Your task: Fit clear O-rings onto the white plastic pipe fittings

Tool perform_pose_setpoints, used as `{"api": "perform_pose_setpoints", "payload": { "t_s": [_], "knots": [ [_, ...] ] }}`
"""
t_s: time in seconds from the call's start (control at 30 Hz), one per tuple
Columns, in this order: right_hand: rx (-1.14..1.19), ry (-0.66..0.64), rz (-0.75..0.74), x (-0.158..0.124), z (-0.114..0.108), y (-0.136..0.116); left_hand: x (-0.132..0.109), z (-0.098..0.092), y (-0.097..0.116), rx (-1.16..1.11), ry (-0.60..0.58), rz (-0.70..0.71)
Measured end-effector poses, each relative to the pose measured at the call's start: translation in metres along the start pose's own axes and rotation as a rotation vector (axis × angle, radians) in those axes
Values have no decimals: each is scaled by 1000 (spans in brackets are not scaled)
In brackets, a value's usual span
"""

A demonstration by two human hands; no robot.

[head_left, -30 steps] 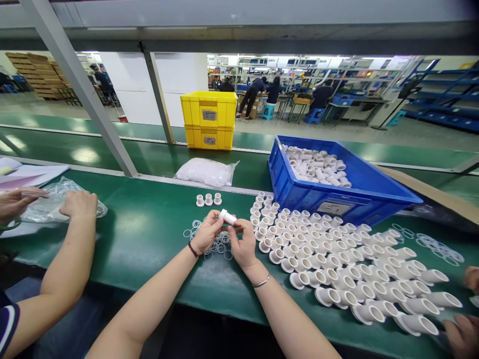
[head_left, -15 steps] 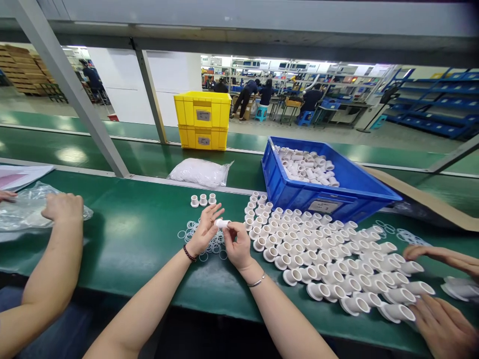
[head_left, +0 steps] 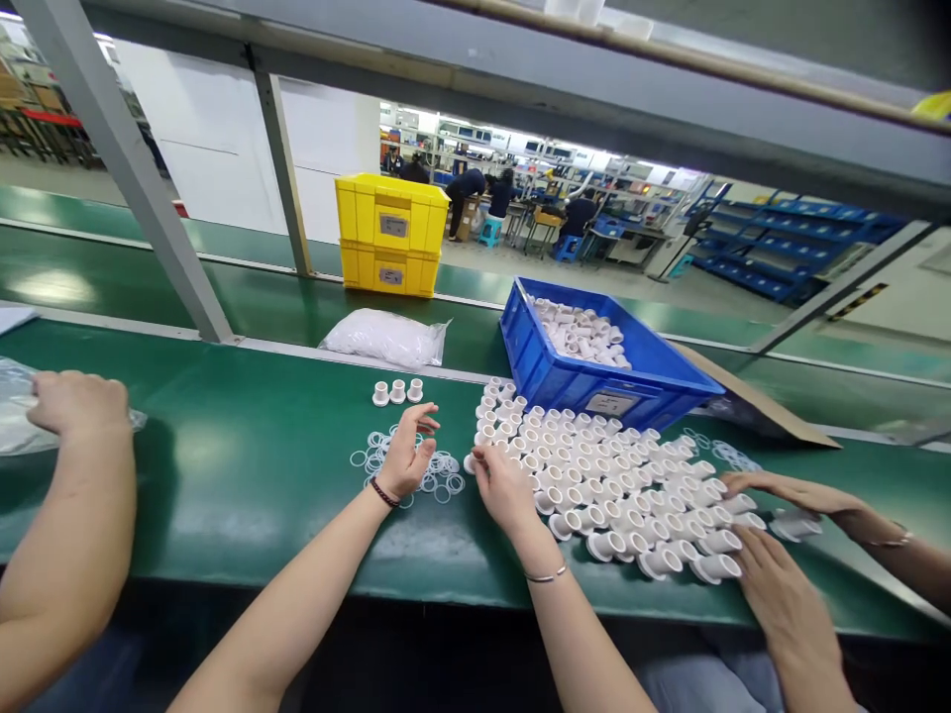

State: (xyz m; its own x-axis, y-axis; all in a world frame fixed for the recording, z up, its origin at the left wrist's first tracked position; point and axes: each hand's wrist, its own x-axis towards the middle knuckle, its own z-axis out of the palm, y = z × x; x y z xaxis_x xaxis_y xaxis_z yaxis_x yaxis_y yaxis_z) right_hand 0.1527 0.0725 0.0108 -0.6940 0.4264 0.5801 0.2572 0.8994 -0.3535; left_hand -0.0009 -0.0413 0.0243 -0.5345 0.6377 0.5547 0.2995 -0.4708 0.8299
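My left hand (head_left: 407,458) is held over a loose pile of thin clear rings (head_left: 444,483), fingers apart and curved, with nothing in it. Off to its right, my right hand (head_left: 506,487) pinches a white flanged plastic bushing (head_left: 470,463) at the left edge of the array. That bushing is mostly covered by my fingers. Many similar white bushings (head_left: 586,465) stand upright in close rows on the green table (head_left: 245,475). Three more bushings (head_left: 398,391) stand in a short row behind my left hand.
A blue crate (head_left: 572,389) of loose bushings stands behind the array. Beyond the table edge are a filled plastic bag (head_left: 382,337) and stacked yellow crates (head_left: 391,233). Another person's hands (head_left: 788,594) touch the array's right side; a co-worker's hand (head_left: 81,401) holds a plastic bag at left.
My right hand has moved right, away from my left hand, carrying the bushing to the array's edge. My left hand stays over the rings. The view has turned slightly.
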Motion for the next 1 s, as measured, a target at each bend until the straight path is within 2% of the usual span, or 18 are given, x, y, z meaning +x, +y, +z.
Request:
{"api": "perform_pose_setpoints", "payload": {
  "t_s": [0.1, 0.2, 0.3, 0.47, 0.63, 0.73, 0.83, 1.0],
  "knots": [
    [-143, 5, -8, -1, -1, -1, 0, -3, 0, 54, -3, 42],
    [-127, 34, 10, 2, -2, -9, 1, -5, 0, 118, -20, 77],
    [28, 32, 21, 0, -4, -24, 1, -6, -1, 158, -38, 82],
    [310, -92, -10, -10, 7, -44, 1, -8, -9, 287, -94, 151],
    [322, -73, 134, -10, 25, -29, 4, -11, -19, 356, -131, 181],
    [355, -43, 157, -11, 32, -18, 3, -10, -18, 377, -110, 168],
    [411, -8, 228, -13, 35, -13, 3, -9, -16, 392, -137, 176],
    [473, -120, 246, -12, 30, -11, 3, -10, -16, 444, -133, 190]
  ]
}}
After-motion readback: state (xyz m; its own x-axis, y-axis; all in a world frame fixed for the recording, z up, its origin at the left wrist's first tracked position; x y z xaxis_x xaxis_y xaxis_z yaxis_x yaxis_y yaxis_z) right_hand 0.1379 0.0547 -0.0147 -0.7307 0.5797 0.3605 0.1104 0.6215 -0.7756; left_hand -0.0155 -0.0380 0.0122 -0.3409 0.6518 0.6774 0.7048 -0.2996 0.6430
